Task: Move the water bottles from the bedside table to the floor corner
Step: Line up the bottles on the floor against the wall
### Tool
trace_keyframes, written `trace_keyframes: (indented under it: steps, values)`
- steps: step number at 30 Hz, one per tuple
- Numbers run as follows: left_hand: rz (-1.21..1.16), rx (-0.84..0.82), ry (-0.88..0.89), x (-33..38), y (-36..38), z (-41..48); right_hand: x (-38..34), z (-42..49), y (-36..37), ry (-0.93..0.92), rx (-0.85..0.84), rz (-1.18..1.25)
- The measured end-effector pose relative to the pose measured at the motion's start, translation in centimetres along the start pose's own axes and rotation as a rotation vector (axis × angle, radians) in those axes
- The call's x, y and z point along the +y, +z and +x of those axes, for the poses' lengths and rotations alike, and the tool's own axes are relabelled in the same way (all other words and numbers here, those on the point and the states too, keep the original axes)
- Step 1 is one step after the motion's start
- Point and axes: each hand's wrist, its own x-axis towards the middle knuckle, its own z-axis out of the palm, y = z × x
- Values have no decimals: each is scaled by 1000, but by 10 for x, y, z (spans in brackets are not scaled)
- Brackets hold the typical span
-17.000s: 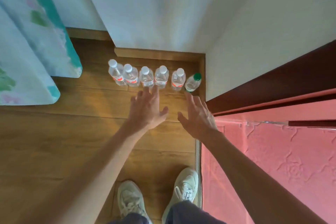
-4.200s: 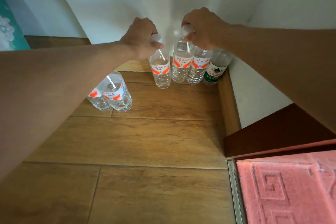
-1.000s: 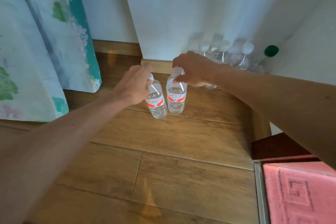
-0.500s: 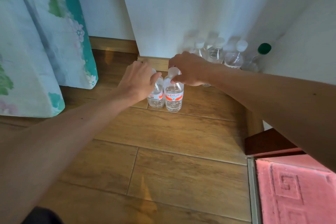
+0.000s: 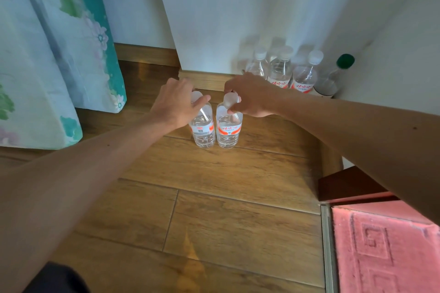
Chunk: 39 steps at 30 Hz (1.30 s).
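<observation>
A person's left hand (image 5: 177, 104) gripped the cap of one clear, water-filled bottle (image 5: 203, 133) while the right hand (image 5: 250, 96) pinched the cap of a second bottle (image 5: 228, 132). Both stood upright, side by side on the wooden floor (image 5: 214, 197), near four more bottles (image 5: 279, 71) lined up in the wall corner.

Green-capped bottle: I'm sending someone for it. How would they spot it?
Find the corner where the white walls meet the wooden floor. A row of clear white-capped plastic bottles stands against the wall there. At its right end, nearest the corner, is the only green-capped clear bottle.
</observation>
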Motion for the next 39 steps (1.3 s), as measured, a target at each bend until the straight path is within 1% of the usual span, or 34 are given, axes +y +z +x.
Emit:
trace_keyframes:
  steps: [6,10,13,16,26,32,39]
  values:
    - [21,-69,32,-6,-2,1,-1,1,3,-25,18,-8]
    - [50,-113,87,-10,-6,1,0,2,3,-34,16,-17]
    - [-9,-210,153,-15,-10,1,2,2,4,-41,24,-18]
    - [-19,-297,190,-21,-12,-2,4,1,6,-54,31,-5]
    - [-32,-257,276,-25,-18,3,8,-3,4,-48,23,30]
    - [-10,-153,272,-22,-24,2,5,-1,-1,-29,33,37]
    - [18,-78,249,-19,-24,2,3,1,0,-46,55,33]
